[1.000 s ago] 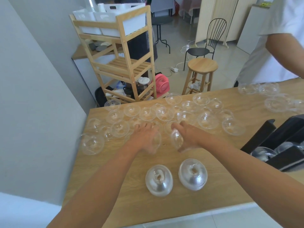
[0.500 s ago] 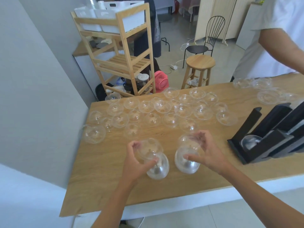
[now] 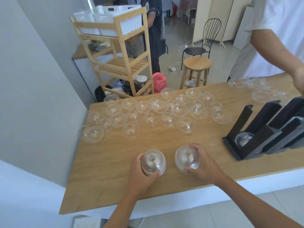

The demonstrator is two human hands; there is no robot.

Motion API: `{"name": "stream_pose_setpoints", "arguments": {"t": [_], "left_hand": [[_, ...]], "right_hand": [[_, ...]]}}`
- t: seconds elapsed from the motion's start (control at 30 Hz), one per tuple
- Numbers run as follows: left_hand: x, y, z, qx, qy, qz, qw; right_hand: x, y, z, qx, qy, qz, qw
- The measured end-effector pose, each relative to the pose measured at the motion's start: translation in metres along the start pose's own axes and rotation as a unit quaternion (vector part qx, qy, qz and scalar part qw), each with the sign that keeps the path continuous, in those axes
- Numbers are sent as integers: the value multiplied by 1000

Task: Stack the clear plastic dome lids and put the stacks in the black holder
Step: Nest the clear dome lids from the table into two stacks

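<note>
gripping one pile in each hand, the person holds both near the front edge of the counter (image 3: 107, 162), probably so each new lid can be seated square on the one below. the left hand (image 3: 139, 176) has its fingers (image 3: 154, 173) curled round the left stack (image 3: 153, 162), thumb on the near side. the right hand (image 3: 205, 165) clasps the right stack (image 3: 187, 159) the same way. the two stacks stand just beside each other, domes up; how many lids are in each i cannot tell through the clear plastic. the loose lids (image 3: 164, 112) lie spread across the far half of the counter, within reach for the next pick. the black holder (image 3: 263, 139) sits to the right with its slots tilted, one lid (image 3: 243, 139) already in the nearest slot. most of the job is still ahead.
</note>
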State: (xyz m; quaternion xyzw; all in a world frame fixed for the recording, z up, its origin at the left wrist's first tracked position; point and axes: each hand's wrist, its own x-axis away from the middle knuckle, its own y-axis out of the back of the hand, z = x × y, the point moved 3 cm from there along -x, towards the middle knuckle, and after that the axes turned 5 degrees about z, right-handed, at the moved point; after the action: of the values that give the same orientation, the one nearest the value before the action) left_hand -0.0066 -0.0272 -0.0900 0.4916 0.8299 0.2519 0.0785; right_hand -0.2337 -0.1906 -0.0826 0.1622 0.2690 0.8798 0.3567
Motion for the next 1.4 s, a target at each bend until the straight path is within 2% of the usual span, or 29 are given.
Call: {"name": "stream_pose_setpoints", "arguments": {"t": [0.13, 0.3, 0.6, 0.83, 1.07, 1.4], "left_hand": [[-8, 1, -6, -16, 4, 17, 1000], [-23, -3, -18, -80, -12, 96, 992], [-31, -1, -14, -135, -13, 140, 981], [-31, 4, -18, -128, -2, 168, 977], [-33, 55, -12, -51, 21, 96, 994], [-56, 163, 10, -177, 71, -22, 981]], "right_hand": [[-4, 3, -2, 28, -2, 14, 1000], [-10, 5, 6, 79, 29, 44, 995], [-20, 6, 7, 115, 0, 74, 991], [-18, 11, 11, 112, -17, 106, 988], [-30, 34, 46, 131, 42, 93, 986], [-100, -8, 121, 259, 128, 123, 949]]}}
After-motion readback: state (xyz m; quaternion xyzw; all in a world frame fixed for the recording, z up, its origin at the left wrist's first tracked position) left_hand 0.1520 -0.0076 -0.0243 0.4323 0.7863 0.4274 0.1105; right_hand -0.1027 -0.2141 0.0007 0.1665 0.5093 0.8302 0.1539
